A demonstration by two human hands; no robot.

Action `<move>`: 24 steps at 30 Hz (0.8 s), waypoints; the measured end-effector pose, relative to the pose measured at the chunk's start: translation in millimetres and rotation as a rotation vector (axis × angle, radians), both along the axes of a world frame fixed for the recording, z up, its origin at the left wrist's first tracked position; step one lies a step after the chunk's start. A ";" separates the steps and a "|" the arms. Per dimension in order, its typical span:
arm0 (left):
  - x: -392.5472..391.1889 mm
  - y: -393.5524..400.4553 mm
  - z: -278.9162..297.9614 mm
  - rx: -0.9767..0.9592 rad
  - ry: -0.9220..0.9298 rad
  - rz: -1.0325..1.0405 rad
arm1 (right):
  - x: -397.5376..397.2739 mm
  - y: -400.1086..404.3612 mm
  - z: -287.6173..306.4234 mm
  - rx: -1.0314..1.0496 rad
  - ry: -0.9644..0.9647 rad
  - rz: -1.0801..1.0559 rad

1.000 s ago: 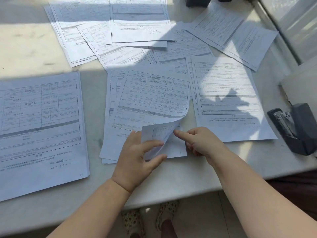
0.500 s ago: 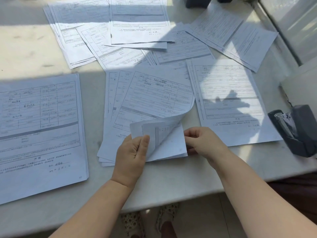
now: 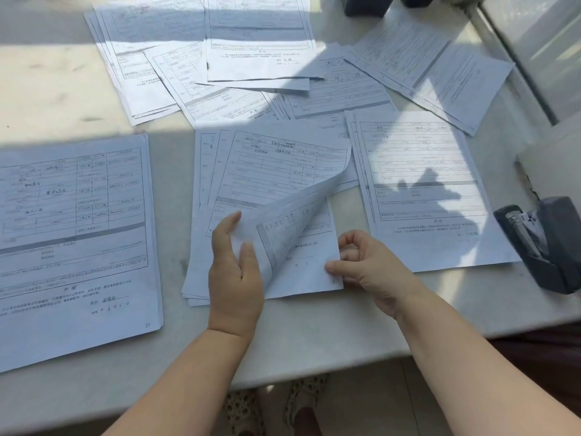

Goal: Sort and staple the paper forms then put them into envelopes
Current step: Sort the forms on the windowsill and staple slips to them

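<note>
Forms (image 3: 283, 171) scattered in loose stacks across pale worktop (image 3: 56, 89), centre stack directly before the person. Head view: top sheet (image 3: 301, 221) of centre stack now peeled up from its lower right corner and curled over toward the left, lifted higher than half a second ago, more of the page beneath exposed. Left hand (image 3: 234, 272) pinching the curled sheet between thumb and fingers. Right hand (image 3: 371, 269) no longer poking under the fold, now pressing a fingertip on the lower right corner of the sheet below, other fingers loosely curled. Hands apart, either side of the fold. Larger stack (image 3: 75, 234) at left, another pile (image 3: 421, 190) at right, stapler (image 3: 547, 243) near the right edge, untouched. Probably sorting only, stapling not yet begun, no envelopes in sight
</note>
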State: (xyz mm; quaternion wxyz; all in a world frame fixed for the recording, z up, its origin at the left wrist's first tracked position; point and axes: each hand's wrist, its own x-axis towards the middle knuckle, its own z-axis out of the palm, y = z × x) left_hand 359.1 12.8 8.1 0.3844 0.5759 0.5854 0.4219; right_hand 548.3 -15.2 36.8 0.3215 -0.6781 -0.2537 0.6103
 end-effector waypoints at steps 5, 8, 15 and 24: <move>-12.4 -3.1 -9.1 0.092 0.052 -0.195 | -4.7 6.0 -8.4 0.049 -0.146 -0.031; -16.9 -7.3 -14.1 0.089 0.202 -0.394 | -7.2 11.8 -9.9 0.034 -0.189 -0.046; -15.1 -2.1 -10.3 0.040 0.173 -0.266 | -4.2 13.8 -9.0 -0.032 -0.102 -0.060; -15.0 4.6 23.0 -0.136 -0.291 -0.179 | -4.3 32.0 -0.1 -0.125 -0.033 -0.118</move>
